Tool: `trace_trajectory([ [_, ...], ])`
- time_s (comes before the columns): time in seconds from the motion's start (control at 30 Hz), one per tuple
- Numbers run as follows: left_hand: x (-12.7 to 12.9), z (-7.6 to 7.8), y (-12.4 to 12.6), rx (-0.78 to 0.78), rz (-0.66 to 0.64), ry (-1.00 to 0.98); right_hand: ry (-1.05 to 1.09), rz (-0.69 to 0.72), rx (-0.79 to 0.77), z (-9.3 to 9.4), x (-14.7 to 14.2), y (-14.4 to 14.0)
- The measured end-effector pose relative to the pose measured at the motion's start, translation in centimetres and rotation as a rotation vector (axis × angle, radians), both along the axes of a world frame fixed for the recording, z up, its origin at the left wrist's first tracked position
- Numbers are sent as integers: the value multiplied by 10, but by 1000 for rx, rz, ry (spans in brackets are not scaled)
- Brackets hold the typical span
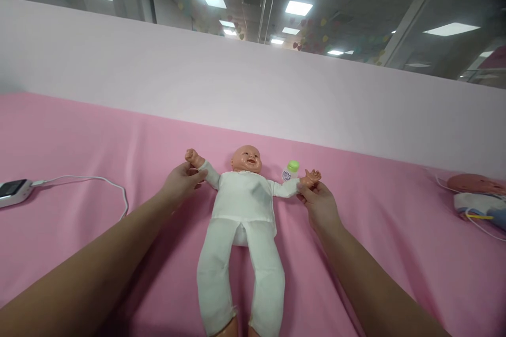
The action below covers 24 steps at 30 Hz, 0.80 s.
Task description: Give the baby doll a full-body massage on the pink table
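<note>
A baby doll (243,210) in a white top and white trousers lies on its back on the pink cloth (79,137), arms spread sideways, head pointing away from me. My left hand (179,183) grips the doll's sleeve at the wrist on the left side. My right hand (318,202) holds the doll's other wrist, just below its small hand. A small bottle with a green cap (290,170) lies beside that arm, near the doll's head.
A white device (13,191) with a white cable (95,181) lies at the left edge. At the far right rests a second doll (476,192) with cords. A pale partition wall (253,84) stands behind the cloth.
</note>
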<state>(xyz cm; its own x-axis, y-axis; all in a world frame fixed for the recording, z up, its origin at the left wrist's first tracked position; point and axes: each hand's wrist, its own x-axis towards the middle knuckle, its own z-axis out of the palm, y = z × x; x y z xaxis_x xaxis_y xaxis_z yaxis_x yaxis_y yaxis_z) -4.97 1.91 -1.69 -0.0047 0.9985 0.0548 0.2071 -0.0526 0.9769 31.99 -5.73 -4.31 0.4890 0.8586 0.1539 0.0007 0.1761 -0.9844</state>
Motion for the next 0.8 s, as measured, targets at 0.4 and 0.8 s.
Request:
trace_trajectory([
  [0.4, 22, 3, -27, 522, -348, 657, -1021, 277, 276, 9, -49, -29],
  [0.8, 21, -1, -31, 627, -444, 848, -1256, 436, 313, 13, -50, -30],
])
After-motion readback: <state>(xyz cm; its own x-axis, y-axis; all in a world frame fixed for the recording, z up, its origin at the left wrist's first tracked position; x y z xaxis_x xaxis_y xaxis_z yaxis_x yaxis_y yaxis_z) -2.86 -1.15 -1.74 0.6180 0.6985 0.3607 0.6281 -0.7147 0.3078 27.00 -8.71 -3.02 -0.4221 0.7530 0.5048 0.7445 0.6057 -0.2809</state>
